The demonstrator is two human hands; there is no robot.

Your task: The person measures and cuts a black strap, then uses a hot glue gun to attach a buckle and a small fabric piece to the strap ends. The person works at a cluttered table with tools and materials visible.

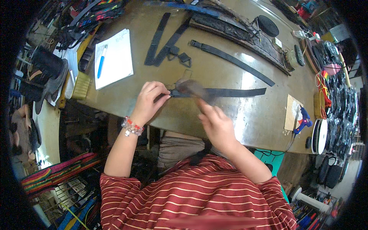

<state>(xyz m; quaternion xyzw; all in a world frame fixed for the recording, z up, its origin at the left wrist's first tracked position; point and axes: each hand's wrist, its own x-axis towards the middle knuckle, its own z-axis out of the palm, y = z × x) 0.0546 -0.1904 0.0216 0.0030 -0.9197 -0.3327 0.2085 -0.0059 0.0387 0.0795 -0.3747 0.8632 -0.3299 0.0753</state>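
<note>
The left hand (148,100) pinches the buckle end of a black strap (230,92) between thumb and fingers, pressing it to the workbench (214,69) close to the near edge; the strap runs flat from there toward the right edge of the bench. The right hand (216,124) is clenched round a handle whose upper end, a blurred tool (190,87), sits over the strap just beside the left fingertips; what kind of tool it is cannot be told. A beaded bracelet (132,127) circles the left wrist. Toward the far left corner lies a white paper pad (115,59) with a blue pen (101,61) on it; further along the far side lie two more black straps (165,40) with metal rings, and a longer one (234,61) set aslant. Near the right edge a blue glue gun (304,120) rests beside a small wooden board (292,111).
</note>
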